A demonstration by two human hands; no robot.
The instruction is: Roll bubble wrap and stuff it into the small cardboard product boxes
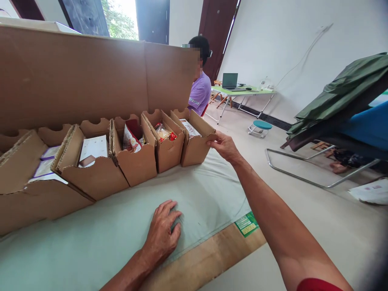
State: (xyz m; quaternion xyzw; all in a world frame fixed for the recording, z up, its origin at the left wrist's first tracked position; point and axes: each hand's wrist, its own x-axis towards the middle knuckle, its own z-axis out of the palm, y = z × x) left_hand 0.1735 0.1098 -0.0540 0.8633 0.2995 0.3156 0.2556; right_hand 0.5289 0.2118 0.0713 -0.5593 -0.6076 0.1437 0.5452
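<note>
My right hand [224, 146] grips the front right corner of the end cardboard bin [196, 152], thumb at its front wall; the far fingers are partly hidden. A white printed packet [190, 128] lies inside that bin. My left hand [165, 225] rests open on the pale green cloth [121, 230], fingers apart, touching no bin. In the row to the left stand more bins: one with red and clear wrapped items [165, 132], one with a red patterned bag [131, 137], one with a white box [94, 148], and one with purple-edged packets [47, 167].
Behind the bins rises a tall cardboard panel [91, 76]. A person in a purple shirt [200, 92] sits beyond it. To the right are a green folding table [242, 92] with a laptop [230, 82], a teal stool [262, 125] and a reclining chair [330, 182]. The table's wooden edge [212, 256] shows in front.
</note>
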